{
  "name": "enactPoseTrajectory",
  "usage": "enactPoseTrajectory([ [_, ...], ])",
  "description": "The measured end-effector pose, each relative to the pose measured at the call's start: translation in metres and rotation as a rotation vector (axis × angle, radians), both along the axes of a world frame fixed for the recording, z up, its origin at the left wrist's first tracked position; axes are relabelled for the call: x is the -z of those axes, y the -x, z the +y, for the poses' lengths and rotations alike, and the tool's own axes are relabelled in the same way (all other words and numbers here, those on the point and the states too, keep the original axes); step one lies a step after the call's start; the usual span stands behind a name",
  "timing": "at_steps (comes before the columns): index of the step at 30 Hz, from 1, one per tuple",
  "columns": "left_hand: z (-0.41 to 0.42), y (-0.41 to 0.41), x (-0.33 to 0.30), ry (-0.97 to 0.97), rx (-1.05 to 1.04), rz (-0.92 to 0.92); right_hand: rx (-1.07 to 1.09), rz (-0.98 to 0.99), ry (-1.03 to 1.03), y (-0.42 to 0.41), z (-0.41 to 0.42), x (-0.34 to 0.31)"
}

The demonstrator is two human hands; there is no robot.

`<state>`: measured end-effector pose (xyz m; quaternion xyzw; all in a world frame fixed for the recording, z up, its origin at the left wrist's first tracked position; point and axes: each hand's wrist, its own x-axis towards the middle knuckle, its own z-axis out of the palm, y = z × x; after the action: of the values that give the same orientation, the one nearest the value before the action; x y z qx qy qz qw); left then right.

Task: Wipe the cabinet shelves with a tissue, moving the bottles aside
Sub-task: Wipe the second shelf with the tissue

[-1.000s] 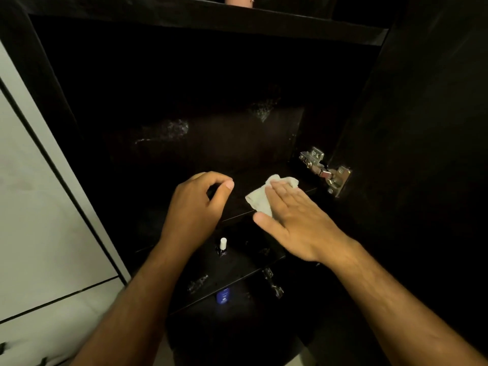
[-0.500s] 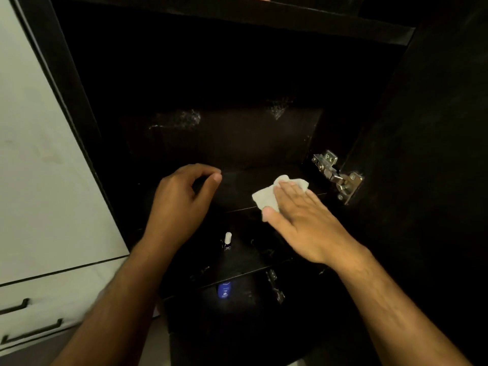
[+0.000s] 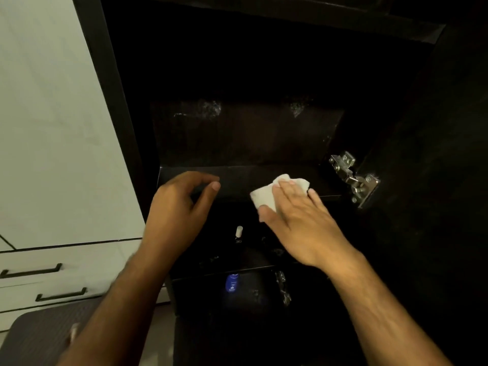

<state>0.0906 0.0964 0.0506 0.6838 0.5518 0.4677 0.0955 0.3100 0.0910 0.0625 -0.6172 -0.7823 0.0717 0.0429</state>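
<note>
- Unmoved since earlier: your flat right hand point(image 3: 298, 220) presses tissue point(image 3: 266, 198) at shelf point(image 3: 324, 190) front edge.
- Left hand point(image 3: 177, 215): curled, holding nothing visible.
- Remaining: lower shelves, bottle point(image 3: 231, 283) untouched.

hands: two, left hand point(image 3: 174, 217) and right hand point(image 3: 298, 223)
tissue point(image 3: 266, 196): one
white-capped bottle point(image 3: 239, 233): one
blue bottle point(image 3: 232, 283): one
hinge point(image 3: 353, 178): one
drawer handles point(image 3: 31, 270): two
</note>
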Motion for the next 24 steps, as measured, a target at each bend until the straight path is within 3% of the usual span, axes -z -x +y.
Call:
enactPoseTrajectory([
  [6, -0.012, 0.009, -0.002, 0.017, 0.033, 0.018, 0.070, -0.026, 0.030, 0.020, 0.053, -0.002],
  [12, -0.020, 0.024, 0.010, 0.082, 0.100, 0.254, -0.071, 0.001, 0.037, 0.037, 0.016, -0.001],
  [18, -0.032, 0.038, 0.028, 0.122, 0.174, 0.448, 0.135, -0.047, 0.068, 0.024, 0.025, -0.007],
  [24, -0.042, 0.045, 0.033, 0.120, 0.207, 0.403, 0.067, -0.035, 0.061, 0.078, 0.042, -0.003],
])
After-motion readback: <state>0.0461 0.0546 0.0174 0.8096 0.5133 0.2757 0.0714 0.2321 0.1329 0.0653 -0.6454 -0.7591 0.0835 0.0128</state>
